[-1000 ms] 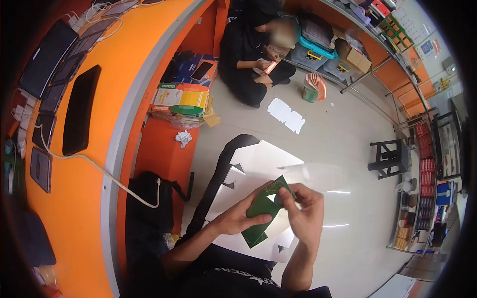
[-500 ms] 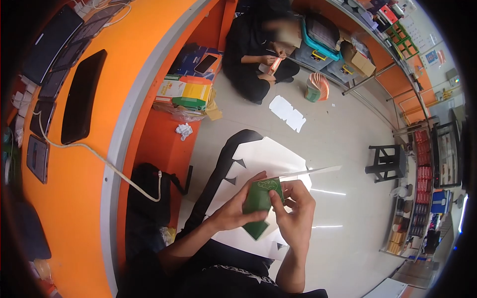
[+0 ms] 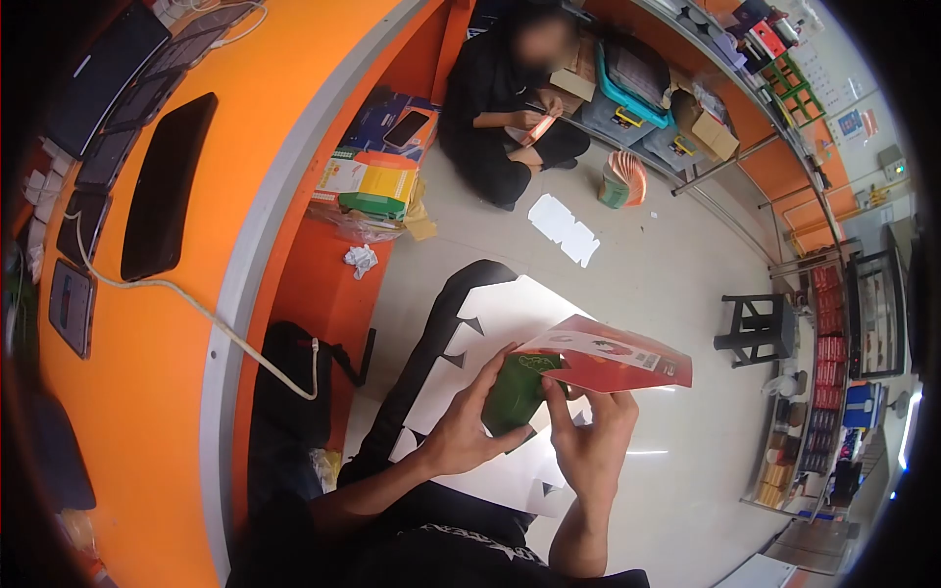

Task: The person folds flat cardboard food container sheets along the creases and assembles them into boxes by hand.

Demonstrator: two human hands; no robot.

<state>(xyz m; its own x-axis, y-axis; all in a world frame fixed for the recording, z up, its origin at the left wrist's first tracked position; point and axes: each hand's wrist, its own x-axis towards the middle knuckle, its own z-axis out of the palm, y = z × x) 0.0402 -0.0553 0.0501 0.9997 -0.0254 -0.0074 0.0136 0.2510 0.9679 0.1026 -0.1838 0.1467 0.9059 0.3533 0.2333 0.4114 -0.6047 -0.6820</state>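
A folded card piece with a green panel (image 3: 514, 394) and a red printed panel (image 3: 618, 361) is held above my lap. My left hand (image 3: 469, 416) is wrapped round the green panel's left side. My right hand (image 3: 595, 431) pinches the piece near the fold where green meets red, thumb in front. Beneath both hands, a large white die-cut sheet (image 3: 510, 309) with small dark notches rests across my legs.
An orange table (image 3: 284, 59) with phones and a white cable runs along the left. A seated person (image 3: 490, 108) handles a small card piece ahead. White cut sheets (image 3: 564, 230) and a fanned stack (image 3: 624, 181) lie on the floor; a black stool (image 3: 769, 328) stands right.
The red printed panel has swung round to face me; before, it showed as a thin pale edge. My right hand has shifted slightly right, and the green panel's lower part has folded up.
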